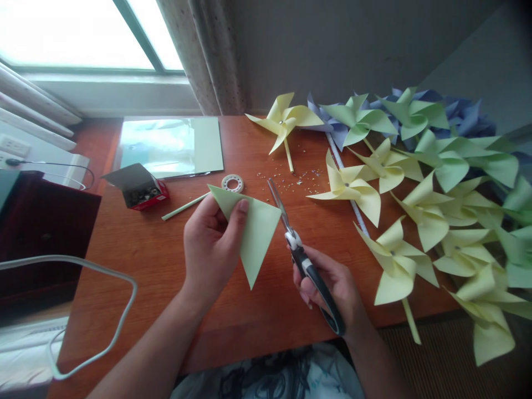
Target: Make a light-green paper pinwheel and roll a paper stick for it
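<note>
Pinched between the thumb and fingers of my left hand [214,241] is a light green piece of paper [258,230], folded into pointed, triangular shapes. My right hand [330,280] grips a pair of scissors [305,260] with black and white handles. Their blades point up and away from me, slightly parted, beside the paper's right corner; whether they touch it I cannot tell. Just beyond the paper lies a roll of tape [232,183]. A rolled pale green paper stick [185,206] rests to the left of it.
Finished yellow pinwheels [394,252], green pinwheels [357,119] and purple pinwheels [461,113] crowd the right side. A red box [143,194] of small metal pieces stands left, before a plastic-wrapped paper pack [208,144]. Crumbs [305,180] dot the wooden table [158,288]. A white cable [128,310] loops lower left.
</note>
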The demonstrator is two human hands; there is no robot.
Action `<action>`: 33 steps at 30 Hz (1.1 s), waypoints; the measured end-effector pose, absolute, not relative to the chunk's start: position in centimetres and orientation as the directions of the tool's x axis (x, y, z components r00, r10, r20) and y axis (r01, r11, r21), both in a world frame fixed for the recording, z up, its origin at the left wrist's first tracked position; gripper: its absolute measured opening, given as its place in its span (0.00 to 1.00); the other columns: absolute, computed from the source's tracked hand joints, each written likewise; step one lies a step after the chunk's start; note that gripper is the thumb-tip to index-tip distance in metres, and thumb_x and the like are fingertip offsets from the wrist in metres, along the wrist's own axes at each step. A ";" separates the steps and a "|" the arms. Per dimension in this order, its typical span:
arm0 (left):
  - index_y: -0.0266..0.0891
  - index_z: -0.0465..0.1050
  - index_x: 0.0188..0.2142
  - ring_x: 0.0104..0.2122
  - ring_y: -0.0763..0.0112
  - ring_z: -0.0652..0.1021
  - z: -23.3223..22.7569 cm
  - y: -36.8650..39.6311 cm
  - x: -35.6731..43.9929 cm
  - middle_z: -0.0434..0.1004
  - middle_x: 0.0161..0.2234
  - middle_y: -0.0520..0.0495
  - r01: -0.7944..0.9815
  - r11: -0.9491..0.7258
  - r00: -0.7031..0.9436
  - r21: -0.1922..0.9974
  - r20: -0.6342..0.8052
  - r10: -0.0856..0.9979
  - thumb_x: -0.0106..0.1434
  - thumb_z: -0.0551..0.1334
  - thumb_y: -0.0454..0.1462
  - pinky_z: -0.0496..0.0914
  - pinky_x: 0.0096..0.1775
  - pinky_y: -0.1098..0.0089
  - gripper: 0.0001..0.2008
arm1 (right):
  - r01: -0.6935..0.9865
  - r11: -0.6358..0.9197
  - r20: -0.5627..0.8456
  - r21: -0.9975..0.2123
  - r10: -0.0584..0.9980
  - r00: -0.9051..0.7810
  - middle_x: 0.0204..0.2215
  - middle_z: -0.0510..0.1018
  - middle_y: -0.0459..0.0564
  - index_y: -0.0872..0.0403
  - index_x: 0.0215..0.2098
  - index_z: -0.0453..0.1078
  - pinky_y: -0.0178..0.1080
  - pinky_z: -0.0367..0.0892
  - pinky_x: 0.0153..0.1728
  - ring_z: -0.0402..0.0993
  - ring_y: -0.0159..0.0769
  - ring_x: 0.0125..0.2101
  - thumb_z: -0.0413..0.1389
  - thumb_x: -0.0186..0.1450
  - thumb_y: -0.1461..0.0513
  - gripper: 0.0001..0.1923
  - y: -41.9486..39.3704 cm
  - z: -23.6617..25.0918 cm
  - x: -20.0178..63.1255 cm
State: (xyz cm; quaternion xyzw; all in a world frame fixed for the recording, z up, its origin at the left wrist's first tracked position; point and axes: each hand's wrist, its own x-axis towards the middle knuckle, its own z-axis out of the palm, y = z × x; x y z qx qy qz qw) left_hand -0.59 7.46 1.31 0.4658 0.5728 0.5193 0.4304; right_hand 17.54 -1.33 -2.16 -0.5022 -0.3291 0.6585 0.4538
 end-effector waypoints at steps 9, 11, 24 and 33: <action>0.42 0.68 0.26 0.19 0.75 0.62 1.5 7.4 -0.6 0.63 0.21 0.55 0.085 0.011 -0.212 0.996 0.007 0.977 0.63 0.70 0.43 0.54 0.19 0.71 0.15 | -0.001 -0.311 -0.311 -0.950 0.950 -0.036 0.37 0.77 0.51 0.51 0.55 0.76 0.38 0.72 0.34 0.74 0.37 0.33 0.66 0.63 0.57 0.22 -1.1 -0.3 17.7; 0.42 0.67 0.25 0.19 0.75 0.61 1.6 7.3 -0.6 0.62 0.21 0.55 0.103 0.004 -0.211 0.995 0.018 0.977 0.63 0.69 0.42 0.55 0.19 0.70 0.15 | 0.013 -0.313 -0.313 -0.950 0.949 -0.039 0.36 0.77 0.51 0.51 0.56 0.75 0.38 0.72 0.33 0.74 0.37 0.32 0.66 0.63 0.57 0.23 -1.0 -0.3 17.8; 0.42 0.68 0.27 0.20 0.74 0.63 1.4 7.2 -0.7 0.64 0.22 0.55 0.182 -0.028 -0.210 0.983 0.067 0.975 0.65 0.67 0.42 0.56 0.20 0.71 0.13 | -0.004 -0.303 -0.302 -0.953 0.952 -0.044 0.37 0.78 0.51 0.51 0.56 0.75 0.37 0.72 0.34 0.75 0.37 0.34 0.67 0.63 0.58 0.24 -1.2 -0.4 17.9; 0.41 0.69 0.28 0.18 0.76 0.64 1.3 7.3 -0.7 0.65 0.21 0.55 0.256 -0.084 -0.223 0.963 0.144 0.964 0.64 0.67 0.38 0.57 0.17 0.73 0.11 | 0.006 -0.284 -0.284 -0.959 0.958 -0.033 0.36 0.78 0.50 0.50 0.56 0.75 0.37 0.72 0.34 0.74 0.36 0.33 0.67 0.62 0.59 0.23 -1.2 -0.5 17.9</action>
